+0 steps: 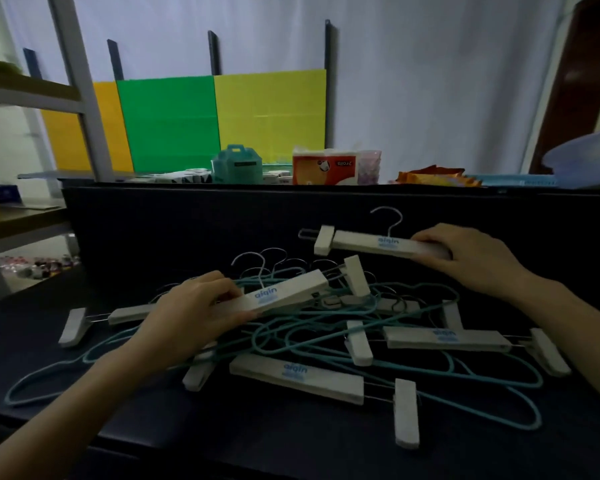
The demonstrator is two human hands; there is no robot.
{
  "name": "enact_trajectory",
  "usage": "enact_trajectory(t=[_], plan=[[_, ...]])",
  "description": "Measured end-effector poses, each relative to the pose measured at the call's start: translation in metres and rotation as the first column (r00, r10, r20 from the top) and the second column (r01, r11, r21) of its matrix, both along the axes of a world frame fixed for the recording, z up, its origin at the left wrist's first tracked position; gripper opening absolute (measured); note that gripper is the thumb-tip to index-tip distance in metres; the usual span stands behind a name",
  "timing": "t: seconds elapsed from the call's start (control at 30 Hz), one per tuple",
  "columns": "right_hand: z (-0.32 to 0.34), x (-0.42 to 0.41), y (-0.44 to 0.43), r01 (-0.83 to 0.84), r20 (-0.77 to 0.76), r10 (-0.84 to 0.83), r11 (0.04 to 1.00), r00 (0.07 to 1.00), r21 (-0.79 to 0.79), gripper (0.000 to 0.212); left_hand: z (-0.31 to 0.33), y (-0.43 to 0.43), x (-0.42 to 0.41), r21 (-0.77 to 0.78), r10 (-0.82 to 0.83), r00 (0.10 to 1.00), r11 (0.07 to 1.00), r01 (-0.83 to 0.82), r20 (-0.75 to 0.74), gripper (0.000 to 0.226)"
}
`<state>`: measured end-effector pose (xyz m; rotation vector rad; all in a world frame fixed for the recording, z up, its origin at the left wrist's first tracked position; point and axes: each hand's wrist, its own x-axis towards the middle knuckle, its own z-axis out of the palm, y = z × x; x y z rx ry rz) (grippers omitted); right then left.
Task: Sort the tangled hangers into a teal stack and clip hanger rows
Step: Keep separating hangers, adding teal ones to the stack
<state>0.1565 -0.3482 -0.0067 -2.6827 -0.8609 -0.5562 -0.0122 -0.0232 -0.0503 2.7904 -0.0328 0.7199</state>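
Observation:
A tangle of thin teal wire hangers (312, 337) and white clip hangers lies on the dark table (153, 244). My left hand (191, 310) grips the left part of one white clip hanger (284, 294) that sits tilted on top of the pile. My right hand (471, 258) holds the right end of another white clip hanger (364, 242), which lies apart from the pile at the back of the table. Two more clip hangers (297, 377) (445, 337) rest in the front of the tangle.
Behind the table's raised back edge stand a teal box (238, 166), an orange tissue pack (323, 166), snack packets (433, 176) and a blue tray (520, 180). A grey shelf frame (80, 88) rises at the left. A pale bowl (589, 157) sits at far right.

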Motion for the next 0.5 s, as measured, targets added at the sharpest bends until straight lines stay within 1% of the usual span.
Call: enact_trajectory(t=[0.1,0.23,0.27,0.33,0.37,0.47,0.5], plan=[[0.008,-0.011,-0.004,0.033,0.049,-0.039,0.993,0.998,0.115,0.038,0.003,-0.002,0.005,-0.003,-0.049,0.999,0.999,0.049,0.009,0.074],[0.006,-0.028,-0.010,0.097,0.056,-0.110,0.976,0.992,0.197,0.037,0.004,-0.010,0.013,0.015,-0.116,0.993,0.993,0.116,-0.014,0.056],[0.006,-0.034,-0.013,0.109,0.054,-0.123,0.972,0.991,0.207,0.037,0.005,-0.012,0.015,0.031,-0.135,0.991,0.990,0.135,-0.017,0.057],[0.007,-0.046,-0.023,0.129,0.044,-0.143,0.964,0.989,0.234,0.036,0.005,-0.017,0.020,0.059,-0.178,0.984,0.982,0.178,-0.008,0.066],[0.008,-0.052,-0.029,0.140,0.038,-0.154,0.959,0.987,0.248,0.035,0.006,-0.021,0.022,0.058,-0.200,0.980,0.978,0.201,-0.008,0.065],[0.007,-0.073,-0.054,0.188,0.050,-0.209,0.944,0.977,0.270,0.034,0.010,-0.037,0.029,0.043,-0.256,0.967,0.966,0.255,0.014,0.040],[0.007,-0.079,-0.062,0.201,0.056,-0.224,0.940,0.973,0.274,0.033,0.012,-0.044,0.031,0.037,-0.282,0.959,0.959,0.281,0.034,0.036]])
